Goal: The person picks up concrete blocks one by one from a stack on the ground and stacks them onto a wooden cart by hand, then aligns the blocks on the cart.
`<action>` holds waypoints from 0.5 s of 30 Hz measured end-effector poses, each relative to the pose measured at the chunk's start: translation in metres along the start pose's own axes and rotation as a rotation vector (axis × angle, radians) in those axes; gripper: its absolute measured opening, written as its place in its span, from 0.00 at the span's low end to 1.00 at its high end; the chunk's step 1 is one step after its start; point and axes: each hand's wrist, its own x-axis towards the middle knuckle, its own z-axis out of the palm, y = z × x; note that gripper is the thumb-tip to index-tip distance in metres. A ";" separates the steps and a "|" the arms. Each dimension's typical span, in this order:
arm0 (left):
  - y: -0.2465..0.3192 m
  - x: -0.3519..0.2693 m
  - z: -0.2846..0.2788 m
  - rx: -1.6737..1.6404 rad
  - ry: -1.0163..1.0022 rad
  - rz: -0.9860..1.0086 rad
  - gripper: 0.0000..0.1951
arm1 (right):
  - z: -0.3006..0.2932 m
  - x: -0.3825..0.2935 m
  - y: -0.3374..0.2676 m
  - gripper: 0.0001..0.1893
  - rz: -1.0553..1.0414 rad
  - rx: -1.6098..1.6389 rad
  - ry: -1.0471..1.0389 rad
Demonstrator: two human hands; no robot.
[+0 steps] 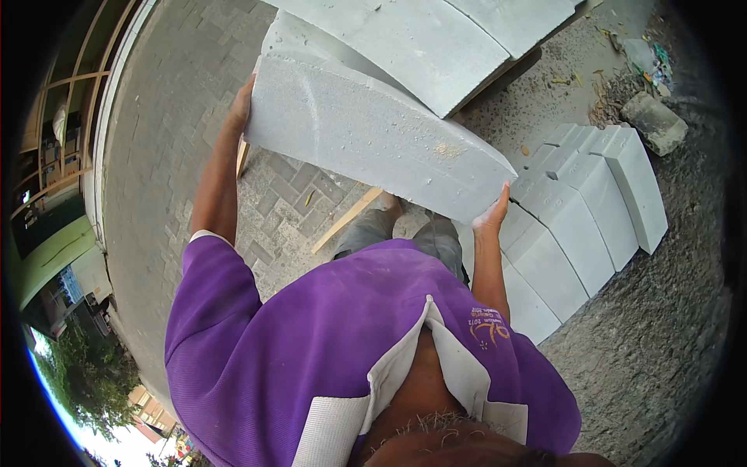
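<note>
A long, pale grey aerated concrete block (362, 134) spans the space in front of me, its right end lower in the picture. My left hand (243, 104) grips its left end, with the fingers hidden behind the edge. At the other end, my right hand (495, 211) is closed on the right corner, its thumb up along the edge. Crumbs and a small tan patch lie on the block's face. Just beyond it is a stack of similar blocks (408, 46), which overlaps the held block's far edge in the picture; I cannot tell whether they touch.
Several more blocks (560, 216) are stacked at right, against a rough grey wall (636, 327). A wooden batten (347, 219) lies on the paving (274, 198) near my legs. Farther right are a broken concrete chunk (655, 121) and litter (659, 64). A building front (64, 157) stands at left.
</note>
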 end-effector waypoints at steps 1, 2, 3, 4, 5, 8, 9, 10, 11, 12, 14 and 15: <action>0.009 0.016 -0.005 -0.008 0.006 0.005 0.36 | 0.008 0.001 0.009 0.33 0.033 0.011 0.010; 0.015 0.033 -0.007 -0.032 -0.050 0.027 0.37 | 0.014 0.002 0.018 0.33 0.068 0.021 0.022; 0.020 0.050 -0.007 -0.058 -0.103 0.049 0.38 | 0.016 0.001 0.028 0.33 0.068 0.012 0.012; 0.025 0.070 -0.004 -0.067 -0.090 0.055 0.38 | 0.015 0.002 0.038 0.34 0.050 -0.055 0.071; 0.028 0.087 -0.001 0.003 -0.108 0.017 0.38 | 0.017 0.001 0.045 0.36 0.036 -0.125 0.129; 0.010 0.127 -0.017 0.101 -0.093 -0.019 0.40 | 0.021 -0.008 0.045 0.42 0.030 -0.287 0.257; 0.001 0.135 -0.020 0.135 -0.085 -0.001 0.42 | 0.025 -0.015 0.042 0.42 0.035 -0.301 0.254; 0.003 0.139 -0.006 0.125 -0.092 -0.005 0.42 | 0.031 -0.020 0.037 0.44 0.026 -0.369 0.275; 0.004 0.142 0.013 0.339 0.041 -0.016 0.44 | 0.036 -0.025 0.033 0.46 0.017 -0.436 0.294; 0.009 0.143 0.021 0.551 0.185 -0.024 0.45 | 0.041 -0.029 0.030 0.46 0.012 -0.445 0.289; -0.020 0.151 0.011 0.541 0.351 -0.056 0.48 | 0.055 -0.038 0.028 0.45 0.009 -0.598 0.276; -0.020 0.150 0.033 0.480 0.410 -0.062 0.48 | 0.047 -0.037 0.024 0.45 -0.001 -0.603 0.282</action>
